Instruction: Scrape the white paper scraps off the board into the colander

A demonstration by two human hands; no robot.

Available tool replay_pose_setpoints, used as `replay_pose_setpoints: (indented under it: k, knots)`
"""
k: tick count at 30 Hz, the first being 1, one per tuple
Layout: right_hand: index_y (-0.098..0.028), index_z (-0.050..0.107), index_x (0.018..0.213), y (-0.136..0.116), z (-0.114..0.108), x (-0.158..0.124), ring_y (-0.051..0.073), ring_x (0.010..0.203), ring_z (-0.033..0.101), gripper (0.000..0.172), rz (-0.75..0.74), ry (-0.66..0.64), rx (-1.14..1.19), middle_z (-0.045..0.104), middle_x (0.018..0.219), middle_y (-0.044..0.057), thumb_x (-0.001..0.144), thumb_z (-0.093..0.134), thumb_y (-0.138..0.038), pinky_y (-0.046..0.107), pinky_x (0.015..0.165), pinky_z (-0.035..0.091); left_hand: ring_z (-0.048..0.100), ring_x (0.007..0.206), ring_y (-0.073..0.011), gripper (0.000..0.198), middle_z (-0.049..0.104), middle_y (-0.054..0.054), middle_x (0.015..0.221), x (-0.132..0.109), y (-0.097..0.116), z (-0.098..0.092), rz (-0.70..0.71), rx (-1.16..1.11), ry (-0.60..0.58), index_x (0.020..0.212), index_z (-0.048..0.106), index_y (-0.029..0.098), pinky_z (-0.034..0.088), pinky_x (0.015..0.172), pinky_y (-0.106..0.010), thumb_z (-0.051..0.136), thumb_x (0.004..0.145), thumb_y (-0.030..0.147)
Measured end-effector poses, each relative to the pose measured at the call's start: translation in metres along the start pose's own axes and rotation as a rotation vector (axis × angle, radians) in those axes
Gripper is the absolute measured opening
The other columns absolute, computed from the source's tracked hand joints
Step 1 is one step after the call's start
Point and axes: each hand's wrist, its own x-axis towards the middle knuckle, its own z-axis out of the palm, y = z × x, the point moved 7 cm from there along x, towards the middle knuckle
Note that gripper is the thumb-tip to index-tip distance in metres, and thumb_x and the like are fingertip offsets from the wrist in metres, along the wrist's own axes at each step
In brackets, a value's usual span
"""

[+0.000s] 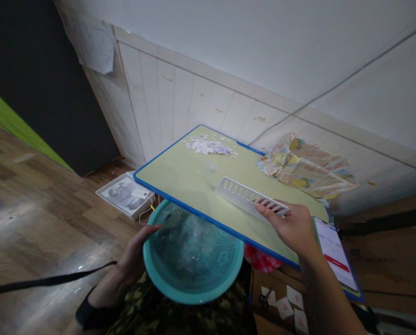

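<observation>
My left hand (135, 249) grips the left rim of a turquoise plastic colander (229, 274), held just under the table's near edge. A wispy white, fluff-like material lies inside the colander; I cannot make out what it is. My right hand (296, 227) is closed around the right end of a long white slotted plastic piece (239, 197), its lower edge at the tabletop. Beyond it, on the yellow-green table (173, 170) with a blue rim, lies a pile of small white paper scraps (208, 146). A faint white wisp (212, 165) sits between pile and plastic piece.
A patterned cloth (309, 167) lies at the table's back right, against the wall. A phone (335, 253) with a lit screen rests near my right forearm. Below are scissors (265, 300), several white cards (285, 308), a red checked cloth (262, 259) and a white box (124, 193).
</observation>
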Motion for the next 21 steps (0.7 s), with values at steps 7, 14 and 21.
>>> replay_pose_setpoints:
  k: [7,14,21]
  knots:
    - [-0.020,0.082,0.089,-0.008,-0.006,-0.009,0.024,0.070,0.077,0.020,-0.004,0.052,-0.003,0.080,0.081,0.002,0.087,0.069,-0.036,0.026,0.055,0.054,0.071,0.062,-0.0274,0.029,0.073,-0.019,0.076,-0.002,0.000,0.002,-0.003,0.027,0.030,0.077,0.073,0.002,0.062,0.064,-0.036,0.052,0.094,0.012]
    - [-0.020,0.082,0.089,-0.011,-0.007,-0.007,0.024,0.067,0.076,0.020,-0.028,0.049,-0.063,0.080,0.082,0.004,0.087,0.069,-0.034,0.026,0.052,0.053,0.071,0.062,-0.0267,0.028,0.073,-0.020,0.078,-0.002,0.000,0.001,0.006,0.054,0.022,0.079,0.073,0.001,0.062,0.065,-0.035,0.052,0.094,0.012]
    - [-0.019,0.082,0.094,-0.002,0.014,0.008,0.025,0.083,0.077,0.020,-0.023,0.096,0.128,0.080,0.094,0.005,0.085,0.071,-0.033,0.031,0.076,0.060,0.072,0.063,-0.0273,0.024,0.073,-0.020,0.079,-0.002,-0.001,0.003,0.000,0.049,0.030,0.084,0.071,0.001,0.062,0.067,-0.037,0.052,0.094,0.013]
